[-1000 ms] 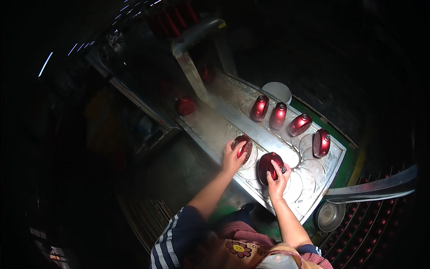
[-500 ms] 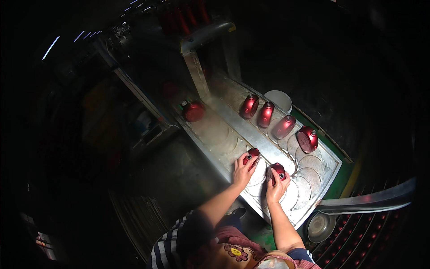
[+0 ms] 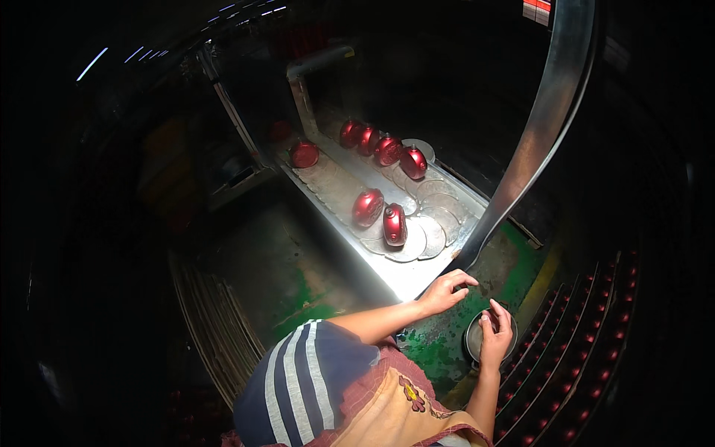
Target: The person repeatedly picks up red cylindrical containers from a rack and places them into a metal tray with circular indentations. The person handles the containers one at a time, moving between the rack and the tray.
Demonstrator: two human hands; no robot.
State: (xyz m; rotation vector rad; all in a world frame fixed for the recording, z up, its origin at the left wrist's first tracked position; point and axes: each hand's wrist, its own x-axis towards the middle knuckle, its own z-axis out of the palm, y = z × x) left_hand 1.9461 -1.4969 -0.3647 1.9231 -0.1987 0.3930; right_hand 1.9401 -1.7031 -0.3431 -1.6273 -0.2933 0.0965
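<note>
My left hand point(image 3: 447, 291) hangs in the air past the near end of the metal conveyor table point(image 3: 409, 279). It is empty, with its fingers loosely stretched to the right. Over a round metal bowl point(image 3: 472, 340) hovers my right hand point(image 3: 495, 335), thumb and fingers apart, nothing in it. Two glossy red, flattened round bottles stand on the table's near part: one bottle point(image 3: 394, 226) in the bright light, the other bottle point(image 3: 367, 207) just behind it to the left. Several more red bottles point(image 3: 413, 162) stand in a row along the far side.
Overlapping round plates point(image 3: 438, 221) lie on the table. One red bottle point(image 3: 304, 154) stands at the far left. A curved metal bar point(image 3: 525, 141) rises at the right. Rows of small red shapes point(image 3: 588, 339) fill the lower right. Stacked boards point(image 3: 216, 305) lie at the left.
Both hands have let go of the two red bottles, which now stand on the table. The hands have moved right, off the table, and the view has turned to the right.
</note>
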